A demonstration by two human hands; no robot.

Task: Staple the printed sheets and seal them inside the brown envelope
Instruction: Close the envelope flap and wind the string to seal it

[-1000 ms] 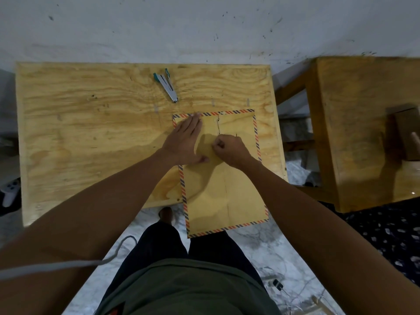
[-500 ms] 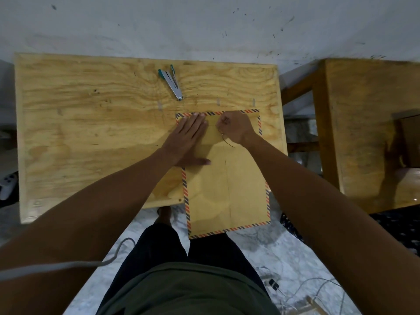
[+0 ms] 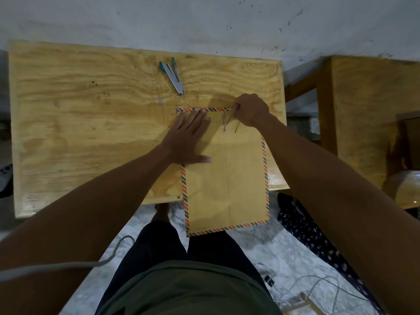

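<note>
A brown envelope (image 3: 241, 178) with a striped orange-and-blue border lies on the plywood table (image 3: 91, 123), its near end hanging over the front edge. My left hand (image 3: 188, 137) lies flat on its upper left part, fingers straight. At the envelope's top right corner my right hand (image 3: 251, 110) pinches the thin closure string (image 3: 228, 122), which runs down to two small round fasteners on the flap. A metal stapler (image 3: 173, 76) with teal ends lies on the table behind the envelope. The printed sheets are out of sight.
A white wall stands right behind the table. A second wooden table (image 3: 372, 123) is to the right across a narrow gap. My legs, cables (image 3: 318, 285) and dark patterned cloth (image 3: 313, 233) are on the marble floor below.
My right hand moved from the middle of the flap up and right to the envelope's top corner, drawing the string with it. The left hand stayed pressed flat on the envelope.
</note>
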